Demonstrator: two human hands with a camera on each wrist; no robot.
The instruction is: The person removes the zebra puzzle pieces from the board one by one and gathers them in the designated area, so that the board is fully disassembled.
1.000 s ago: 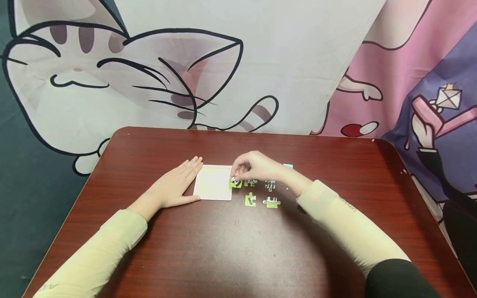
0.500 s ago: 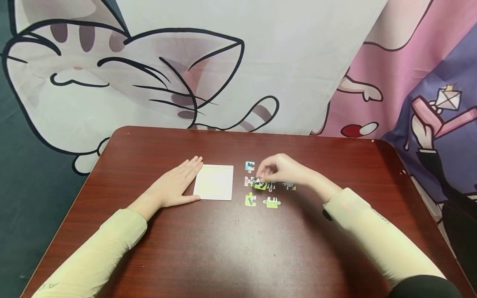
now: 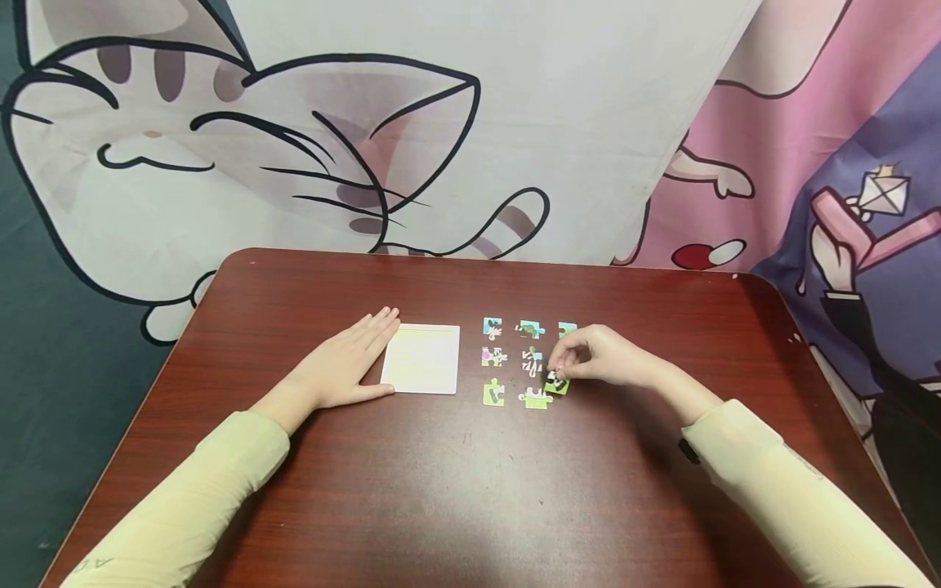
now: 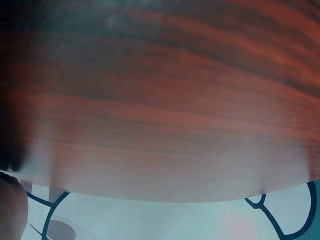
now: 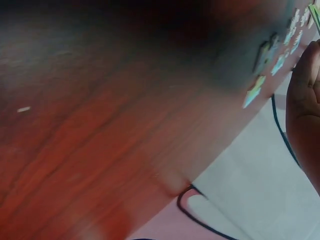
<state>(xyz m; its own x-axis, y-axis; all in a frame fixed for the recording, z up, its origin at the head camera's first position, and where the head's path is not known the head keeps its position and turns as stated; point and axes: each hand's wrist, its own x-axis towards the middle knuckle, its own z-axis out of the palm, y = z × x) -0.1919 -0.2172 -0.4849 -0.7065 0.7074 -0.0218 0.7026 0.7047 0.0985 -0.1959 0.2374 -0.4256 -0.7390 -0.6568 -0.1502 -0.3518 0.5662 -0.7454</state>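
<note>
My right hand pinches a green puzzle piece with a black-and-white print, at the right side of a group of loose pieces. Part of that hand also shows at the right edge of the right wrist view, with the green piece at its fingertips. Flat on the table lies my left hand, fingers straight, its fingertips and thumb at the left edge of a white square board. Loose puzzle pieces lie in rows right of the board, among them a blue one and a green one.
The reddish-brown wooden table carries all of this. Behind its far edge hangs a curtain printed with a cartoon cat. A piece at the back right is partly hidden by my right hand.
My right hand has moved rightward from the board's right edge, over the loose pieces, carrying the green puzzle piece to their right side. My left hand and the board have stayed put.
</note>
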